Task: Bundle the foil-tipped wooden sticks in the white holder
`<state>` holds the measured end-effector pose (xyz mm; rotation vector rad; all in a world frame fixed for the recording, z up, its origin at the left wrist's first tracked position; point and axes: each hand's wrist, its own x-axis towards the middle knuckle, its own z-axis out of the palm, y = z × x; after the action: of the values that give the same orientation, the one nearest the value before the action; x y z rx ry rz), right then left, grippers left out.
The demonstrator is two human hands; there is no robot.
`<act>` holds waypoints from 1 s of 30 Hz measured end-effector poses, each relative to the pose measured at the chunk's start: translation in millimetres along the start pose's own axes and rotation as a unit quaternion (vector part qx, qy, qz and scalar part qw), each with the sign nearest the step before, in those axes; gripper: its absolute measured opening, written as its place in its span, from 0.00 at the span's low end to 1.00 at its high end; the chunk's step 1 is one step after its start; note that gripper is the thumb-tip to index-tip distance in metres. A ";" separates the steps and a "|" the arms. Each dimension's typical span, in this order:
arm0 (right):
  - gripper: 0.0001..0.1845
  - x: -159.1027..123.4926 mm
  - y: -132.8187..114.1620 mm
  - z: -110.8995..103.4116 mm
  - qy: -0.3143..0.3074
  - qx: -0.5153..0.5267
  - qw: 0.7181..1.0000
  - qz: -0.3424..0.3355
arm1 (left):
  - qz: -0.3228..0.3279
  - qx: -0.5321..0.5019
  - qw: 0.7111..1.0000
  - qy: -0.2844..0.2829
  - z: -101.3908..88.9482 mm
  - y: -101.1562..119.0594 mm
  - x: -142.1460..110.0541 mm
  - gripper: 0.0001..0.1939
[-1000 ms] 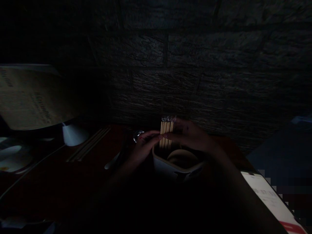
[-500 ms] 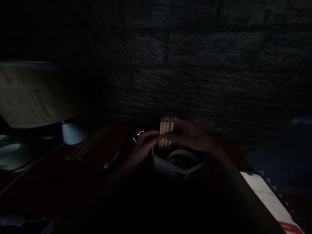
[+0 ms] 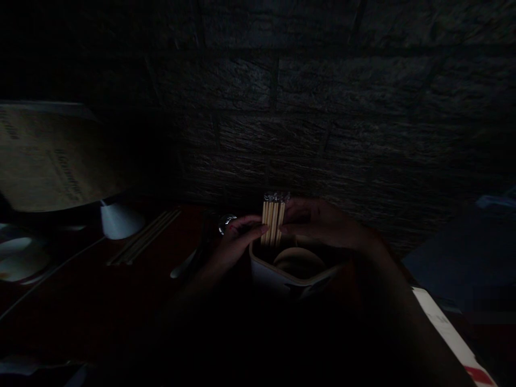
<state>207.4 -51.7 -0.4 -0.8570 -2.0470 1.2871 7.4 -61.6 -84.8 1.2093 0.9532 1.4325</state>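
Note:
A bundle of pale wooden chopsticks [image 3: 272,220] with clear crinkled wrap at its top stands upright at the far left part of a light box [image 3: 269,273]. My left hand [image 3: 242,234] pinches the bundle from the left, thumb in front. From the right, my right hand [image 3: 318,223] closes on the same bundle, with its thumb at the near side. The lower ends are inside the box and hidden in shadow. A round tan object [image 3: 299,259] lies in the box beside the chopsticks; its kind is too dark to tell.
Left on the dark table lie several loose chopsticks [image 3: 145,237], a pale spoon-like piece [image 3: 183,267] and a lamp with a printed shade [image 3: 52,161] and white base [image 3: 120,221]. A shiny round object [image 3: 226,223] sits behind my left hand. A lit phone [image 3: 447,328] is at right; a brick wall [image 3: 258,107] rises behind.
My right hand has shifted slightly, its thumb drawn back to the bundle's right edge. My right forearm now covers more of the phone. Both hands remain at the chopsticks.

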 end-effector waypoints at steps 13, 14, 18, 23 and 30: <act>0.13 4.3 4.5 6.8 0.031 0.007 0.999 -0.020 | 0.020 0.003 1.000 -0.002 -2.1 -1.9 1.1 0.12; 0.14 4.7 5.0 7.1 0.033 0.006 0.999 -0.023 | 0.023 0.004 1.000 -0.002 -1.9 -1.4 1.0 0.12; 0.16 6.9 8.5 8.7 0.037 0.012 0.999 -0.038 | 0.016 0.010 1.000 -0.006 -1.2 0.0 1.2 0.13; 0.17 9.3 11.5 9.9 0.039 0.001 0.998 -0.047 | 0.005 0.004 1.000 0.000 -2.3 -3.9 2.7 0.12; 0.14 9.1 9.0 10.1 0.047 -0.017 0.998 -0.050 | 0.011 0.007 1.000 -0.007 -3.5 -6.8 2.7 0.10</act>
<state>196.1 -47.4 -11.3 -0.8033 -2.0167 1.1408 5.3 -57.5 -91.5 1.2412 0.9438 1.4350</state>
